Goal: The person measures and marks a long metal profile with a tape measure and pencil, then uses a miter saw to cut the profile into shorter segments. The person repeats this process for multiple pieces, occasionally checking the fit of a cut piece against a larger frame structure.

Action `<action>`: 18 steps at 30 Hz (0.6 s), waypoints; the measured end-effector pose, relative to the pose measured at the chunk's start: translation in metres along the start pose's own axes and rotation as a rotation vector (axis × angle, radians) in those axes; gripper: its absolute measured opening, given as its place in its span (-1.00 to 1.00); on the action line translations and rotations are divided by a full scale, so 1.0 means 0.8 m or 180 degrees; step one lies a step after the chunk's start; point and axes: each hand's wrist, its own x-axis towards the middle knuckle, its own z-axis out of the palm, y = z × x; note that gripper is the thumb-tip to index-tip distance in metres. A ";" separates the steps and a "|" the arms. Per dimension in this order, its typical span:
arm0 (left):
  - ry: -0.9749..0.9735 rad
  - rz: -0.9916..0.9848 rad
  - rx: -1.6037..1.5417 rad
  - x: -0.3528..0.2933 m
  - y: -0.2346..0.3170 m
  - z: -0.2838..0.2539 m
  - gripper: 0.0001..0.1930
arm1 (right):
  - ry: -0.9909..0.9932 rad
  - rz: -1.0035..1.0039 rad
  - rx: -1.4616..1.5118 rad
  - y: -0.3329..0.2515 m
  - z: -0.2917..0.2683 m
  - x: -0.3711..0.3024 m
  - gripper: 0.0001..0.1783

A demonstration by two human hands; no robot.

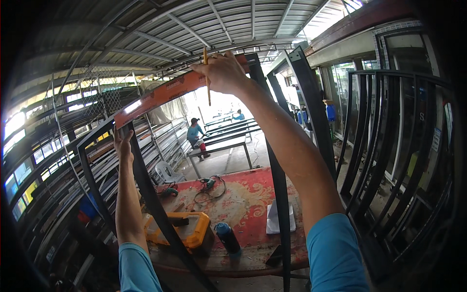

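A tall dark metal frame (151, 190) stands upright before me, its two long posts running down past the table. Across its top runs a bar with an orange-red printed face (163, 95). My left hand (123, 146) is closed around the frame at the upper left corner, just under the orange bar's end. High on the right, my right hand (223, 73) grips a thin yellowish pencil (208, 80), held upright between the fingers. That hand also rests against the top bar near its right end; the fingertips behind the bar are partly hidden.
Beyond the frame is a table with a worn red patterned cover (243, 194). On it are an orange-yellow toolbox (194, 228), a dark bottle (227, 238), corded power tools (206, 185) and white sheets (281, 218). Dark frames (389, 146) lean at right; metal bars fill racks at left. A co-worker (194, 131) stands farther back.
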 end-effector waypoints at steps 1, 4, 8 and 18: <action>-0.0050 -0.0047 -0.0047 -0.005 -0.002 -0.009 -0.06 | 0.0219 -0.0134 -0.0043 -0.009 0.002 0.002 -0.46; -0.0104 0.0278 -0.0479 0.049 -0.027 -0.088 -0.23 | -0.0121 -0.0097 0.0296 -0.029 -0.018 0.016 -0.53; 0.0076 0.1109 0.1785 0.017 -0.019 -0.015 -0.16 | -0.0142 -0.0180 0.0131 -0.001 -0.028 0.012 -0.45; 0.0446 0.1040 0.0802 0.038 -0.023 -0.036 -0.48 | -0.0354 -0.0076 0.0358 0.002 -0.015 0.022 -0.29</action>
